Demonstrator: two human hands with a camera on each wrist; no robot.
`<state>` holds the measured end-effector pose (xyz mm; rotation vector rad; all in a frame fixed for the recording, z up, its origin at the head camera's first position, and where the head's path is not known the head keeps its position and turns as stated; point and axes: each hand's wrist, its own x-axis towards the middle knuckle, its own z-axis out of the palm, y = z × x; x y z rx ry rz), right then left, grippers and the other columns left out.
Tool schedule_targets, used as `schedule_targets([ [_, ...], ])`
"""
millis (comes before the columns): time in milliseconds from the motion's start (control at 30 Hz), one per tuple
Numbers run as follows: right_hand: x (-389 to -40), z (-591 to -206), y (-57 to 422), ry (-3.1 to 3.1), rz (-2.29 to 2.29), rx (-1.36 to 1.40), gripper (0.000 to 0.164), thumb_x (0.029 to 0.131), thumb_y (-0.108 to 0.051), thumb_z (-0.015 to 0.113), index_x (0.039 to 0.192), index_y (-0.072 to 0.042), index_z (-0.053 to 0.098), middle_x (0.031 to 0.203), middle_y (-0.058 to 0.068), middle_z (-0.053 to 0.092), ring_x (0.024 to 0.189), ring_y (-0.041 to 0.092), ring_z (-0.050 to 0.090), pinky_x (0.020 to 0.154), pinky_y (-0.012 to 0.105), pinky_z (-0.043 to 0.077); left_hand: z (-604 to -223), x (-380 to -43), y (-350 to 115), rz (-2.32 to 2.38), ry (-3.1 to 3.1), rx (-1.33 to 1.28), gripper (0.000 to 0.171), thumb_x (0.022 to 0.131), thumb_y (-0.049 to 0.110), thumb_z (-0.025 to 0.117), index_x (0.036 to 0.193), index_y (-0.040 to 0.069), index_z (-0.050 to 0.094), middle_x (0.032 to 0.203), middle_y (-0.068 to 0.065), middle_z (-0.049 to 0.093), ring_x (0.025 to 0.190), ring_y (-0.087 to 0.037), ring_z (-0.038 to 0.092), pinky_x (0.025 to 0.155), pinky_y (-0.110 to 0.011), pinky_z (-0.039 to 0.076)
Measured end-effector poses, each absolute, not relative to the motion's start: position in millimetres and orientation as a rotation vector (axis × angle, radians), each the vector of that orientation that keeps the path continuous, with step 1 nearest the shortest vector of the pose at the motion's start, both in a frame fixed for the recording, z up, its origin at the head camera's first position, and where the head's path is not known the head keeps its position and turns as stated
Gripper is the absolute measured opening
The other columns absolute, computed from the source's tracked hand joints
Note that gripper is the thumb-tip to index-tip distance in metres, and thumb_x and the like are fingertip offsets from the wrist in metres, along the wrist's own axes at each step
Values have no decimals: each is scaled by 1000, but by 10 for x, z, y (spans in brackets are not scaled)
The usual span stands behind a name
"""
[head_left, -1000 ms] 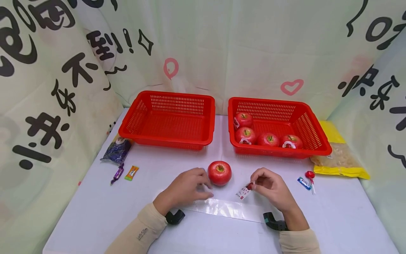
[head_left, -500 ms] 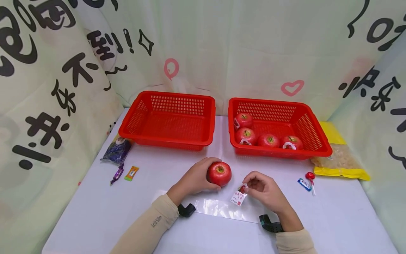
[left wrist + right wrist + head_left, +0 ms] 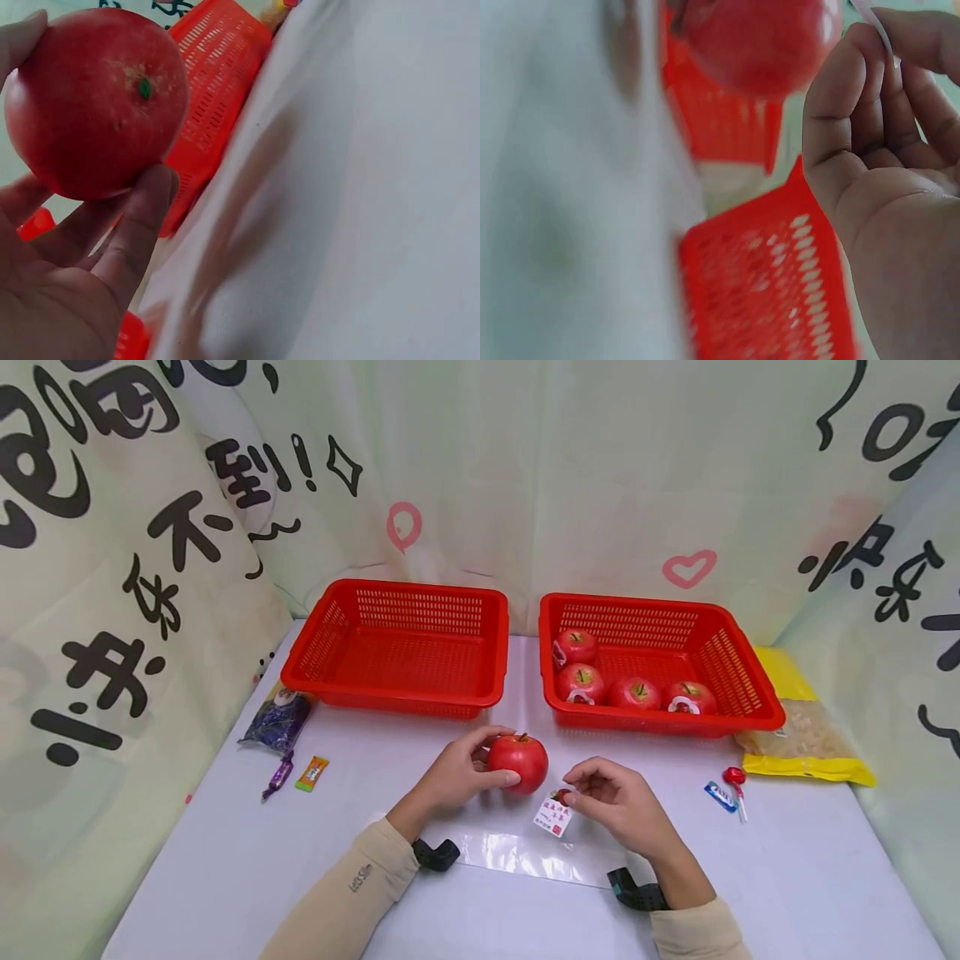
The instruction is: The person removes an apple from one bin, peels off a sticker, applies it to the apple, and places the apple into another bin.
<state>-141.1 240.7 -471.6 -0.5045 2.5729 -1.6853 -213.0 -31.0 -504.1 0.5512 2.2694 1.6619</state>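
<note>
My left hand (image 3: 450, 774) grips a red apple (image 3: 522, 766), thumb in front and fingers behind. In the left wrist view the apple (image 3: 94, 109) is up off the white cloth, its greenish-centred end facing the camera. Just to its right, my right hand (image 3: 621, 802) pinches a small white sticker (image 3: 552, 817) by its upper corner, between thumb and index finger. Red characters and a fruit picture are printed on it. From the right wrist, only the sticker's thin edge (image 3: 881, 34) shows between the fingertips. A clear plastic strip (image 3: 517, 853) lies flat below both hands.
At the back left stands an empty red basket (image 3: 420, 700). The right-hand red basket (image 3: 738, 720) holds several apples (image 3: 634, 693), some with stickers. A dark snack bag (image 3: 277, 724) and wrapped candies (image 3: 311, 772) lie left; a yellow bag (image 3: 806, 764) and lollipop (image 3: 733, 775) lie right.
My left hand has reached the apple, gripped it, and now raises and tilts it slightly. The right hand has shifted left with the sticker, whose printed face has turned toward the head camera.
</note>
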Motion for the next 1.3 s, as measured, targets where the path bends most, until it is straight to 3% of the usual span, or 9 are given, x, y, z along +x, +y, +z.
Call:
schedule_targets([
  [233, -1559, -4497, 2246, 2605, -1635, -648, 21, 92, -8, 81, 111, -8, 73, 101, 7, 74, 89, 16, 67, 80, 23, 62, -5051, -2137, -305, 1685, 2209, 530, 61, 93, 33, 82, 149, 26, 60, 136, -8, 66, 105, -22, 67, 87, -35, 62],
  [633, -1810, -4352, 2076, 2637, -1527, -713, 26, 90, -10, 84, 113, -9, 74, 104, 5, 73, 90, 22, 65, 81, 23, 61, -5057, -2124, -307, 1768, 2126, 561, 59, 95, 22, 81, 150, 19, 59, 141, -13, 63, 102, -20, 68, 86, -28, 61],
  [867, -1830, -4332, 2035, 2746, -1405, -734, 24, 90, -13, 84, 113, -13, 75, 102, 1, 74, 90, 18, 64, 80, 26, 60, -5040, -2112, -313, 1751, 2140, 571, 61, 94, 21, 82, 150, 18, 59, 141, -12, 64, 101, -20, 68, 86, -28, 61],
  [1000, -1789, -4329, 1996, 2829, -1322, -718, 27, 89, -13, 85, 114, -14, 75, 103, -1, 74, 90, 14, 64, 81, 33, 63, -5051, -2114, -313, 1750, 2148, 561, 62, 93, 23, 83, 149, 19, 59, 138, -11, 64, 99, -19, 67, 85, -27, 60],
  [1167, -1696, -4337, 1939, 3005, -1229, -697, 37, 85, -13, 89, 118, -14, 73, 105, -1, 71, 89, 14, 64, 78, 28, 62, -5065, -2117, -308, 1764, 2156, 562, 62, 91, 24, 85, 148, 19, 60, 134, -11, 67, 98, -20, 69, 84, -27, 61],
  [1300, -1617, -4402, 1932, 3100, -1318, -447, 45, 85, -22, 90, 124, -10, 70, 112, 6, 72, 93, 20, 67, 79, 31, 63, -5075, -2128, -313, 1793, 2125, 576, 61, 92, 22, 84, 148, 19, 60, 137, -12, 65, 102, -21, 69, 87, -28, 62],
])
